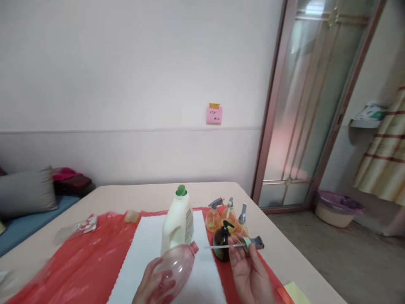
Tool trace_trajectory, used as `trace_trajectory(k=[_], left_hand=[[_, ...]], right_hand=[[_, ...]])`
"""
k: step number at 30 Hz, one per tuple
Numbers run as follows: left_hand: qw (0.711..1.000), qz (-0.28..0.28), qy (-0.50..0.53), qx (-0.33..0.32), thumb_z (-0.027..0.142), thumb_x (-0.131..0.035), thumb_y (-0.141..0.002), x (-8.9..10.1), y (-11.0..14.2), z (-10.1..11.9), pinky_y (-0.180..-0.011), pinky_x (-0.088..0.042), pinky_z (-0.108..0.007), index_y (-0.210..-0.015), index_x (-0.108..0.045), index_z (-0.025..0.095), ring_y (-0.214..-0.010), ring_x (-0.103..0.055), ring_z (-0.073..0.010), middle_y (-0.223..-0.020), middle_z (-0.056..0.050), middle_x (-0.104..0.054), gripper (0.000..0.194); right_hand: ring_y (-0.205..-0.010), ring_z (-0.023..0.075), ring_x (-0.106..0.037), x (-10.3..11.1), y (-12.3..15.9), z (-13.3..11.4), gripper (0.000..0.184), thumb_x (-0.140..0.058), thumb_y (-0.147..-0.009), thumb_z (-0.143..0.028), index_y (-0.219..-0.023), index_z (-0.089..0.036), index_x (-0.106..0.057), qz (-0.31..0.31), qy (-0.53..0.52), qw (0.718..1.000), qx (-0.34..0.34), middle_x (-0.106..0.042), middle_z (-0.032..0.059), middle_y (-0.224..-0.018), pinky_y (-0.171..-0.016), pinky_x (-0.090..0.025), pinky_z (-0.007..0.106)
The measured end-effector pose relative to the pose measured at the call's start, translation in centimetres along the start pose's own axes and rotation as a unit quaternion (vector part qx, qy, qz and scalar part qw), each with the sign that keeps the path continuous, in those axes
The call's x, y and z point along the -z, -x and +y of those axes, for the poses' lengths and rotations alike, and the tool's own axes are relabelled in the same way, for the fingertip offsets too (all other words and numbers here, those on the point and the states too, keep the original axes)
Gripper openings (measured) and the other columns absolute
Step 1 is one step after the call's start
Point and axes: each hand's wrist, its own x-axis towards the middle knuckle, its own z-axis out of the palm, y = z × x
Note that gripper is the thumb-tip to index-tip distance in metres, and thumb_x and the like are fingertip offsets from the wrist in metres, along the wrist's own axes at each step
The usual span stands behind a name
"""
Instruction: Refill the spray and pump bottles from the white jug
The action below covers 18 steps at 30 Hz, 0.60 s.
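Left hand gripping clear pink bottle at body, neck lying open above white mat; bottle looking empty, likely light, thin-walled, crushable. Right hand pinching spray pump head at collar, thin dip tube pointing toward neck, likely bending easily

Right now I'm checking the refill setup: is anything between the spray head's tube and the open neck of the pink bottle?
Nothing visible. The right hand holds the spray head; its tube points toward the pink bottle in the left hand, across open air.
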Motion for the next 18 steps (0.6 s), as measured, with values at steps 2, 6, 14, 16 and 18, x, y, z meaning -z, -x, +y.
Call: trace_trajectory(k=[2,6,14,16,18], left_hand=[[1.000,-0.013,-0.008,-0.004,0.053,-0.086,-0.051,-0.2,-0.2,0.0,-0.073,-0.045,-0.034,-0.126,-0.037,0.034,-0.087,-0.067,-0.0261,-0.095,-0.003,-0.066,0.091],[1.000,0.000,-0.025,-0.001,0.050,-0.084,-0.053,-0.8,-0.7,-0.6,-0.068,-0.044,-0.031,-0.122,-0.039,0.034,-0.078,-0.066,-0.0214,-0.095,-0.002,-0.065,0.084],[0.998,-0.008,-0.063,0.031,0.043,-0.080,-0.057,-1.7,-1.4,-2.2,-0.060,-0.043,-0.028,-0.129,-0.033,0.034,-0.072,-0.065,-0.0185,-0.092,0.000,-0.063,0.086],[0.997,-0.011,-0.065,0.036,0.044,-0.078,-0.061,-1.8,-1.3,-2.5,-0.061,-0.045,-0.029,-0.130,-0.031,0.035,-0.071,-0.066,-0.0186,-0.092,0.000,-0.063,0.084],[0.997,-0.014,-0.068,0.037,0.042,-0.078,-0.063,-2.0,-1.1,-2.5,-0.060,-0.045,-0.029,-0.129,-0.030,0.035,-0.070,-0.066,-0.0189,-0.091,0.000,-0.063,0.083]], right_hand=[[-0.089,0.0162,-0.071,0.0,0.1,-0.2,0.043,-0.090,-0.058,-0.025,-0.097,-0.019,-0.071,0.003,-0.013,1.000,-0.013,-0.075,0.0051,-0.097,-0.078,-0.060,0.023],[-0.092,0.0177,-0.070,0.1,0.3,-0.1,0.043,-0.090,-0.059,-0.024,-0.098,-0.020,-0.072,0.009,-0.003,1.000,-0.018,-0.075,0.0050,-0.097,-0.077,-0.060,0.025],[-0.104,0.0227,-0.066,0.8,1.0,3.3,0.044,-0.088,-0.061,-0.037,-0.097,-0.017,-0.073,-0.051,0.142,0.988,-0.042,-0.074,0.0104,-0.105,-0.090,-0.055,0.035],[-0.106,0.0242,-0.064,0.8,1.3,4.2,0.046,-0.088,-0.062,-0.038,-0.099,-0.015,-0.073,-0.086,0.185,0.977,-0.058,-0.073,0.0124,-0.106,-0.095,-0.051,0.039],[-0.105,0.0249,-0.065,0.7,1.7,4.9,0.048,-0.089,-0.060,-0.038,-0.098,-0.015,-0.074,-0.104,0.201,0.971,-0.074,-0.074,0.0131,-0.103,-0.099,-0.047,0.040]])
